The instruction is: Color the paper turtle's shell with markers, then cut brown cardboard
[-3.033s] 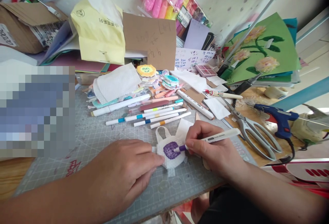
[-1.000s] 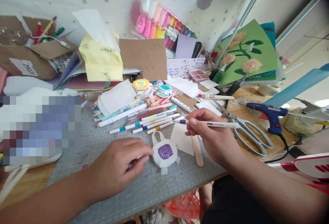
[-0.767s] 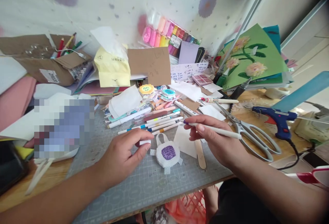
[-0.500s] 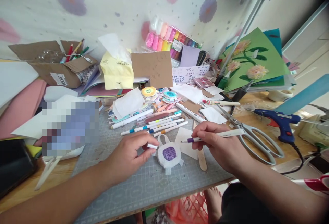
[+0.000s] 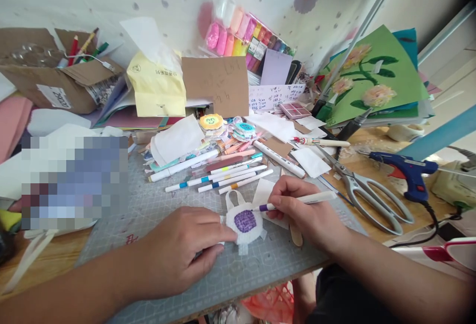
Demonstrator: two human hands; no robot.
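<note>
A small white paper cutout (image 5: 255, 235) with a purple scribbled patch (image 5: 244, 221), a rabbit-like ear loop and short tabs lies on the grey cutting mat (image 5: 163, 284). My right hand (image 5: 301, 210) grips a white marker (image 5: 312, 198) with a purple band, its tip touching or just over the patch's upper right edge. My left hand (image 5: 189, 240) rests on the mat, its index fingertip on the cutout's left edge. Between its thumb and fingers a bit of the white marker cap (image 5: 222, 243) shows; the rest is hidden.
Several markers (image 5: 230, 173) lie behind the cutout, with paper scraps and a wooden stick (image 5: 296, 235) nearby. Scissors (image 5: 366, 190) and a blue glue gun (image 5: 405, 170) are at right. Behind stand a yellow tissue pack (image 5: 159, 91) and a cardboard box (image 5: 48, 83).
My left hand has come down from holding up the cap and now presses the cutout's edge. The marker tip has moved left onto or just above the purple patch. The view has shifted.
</note>
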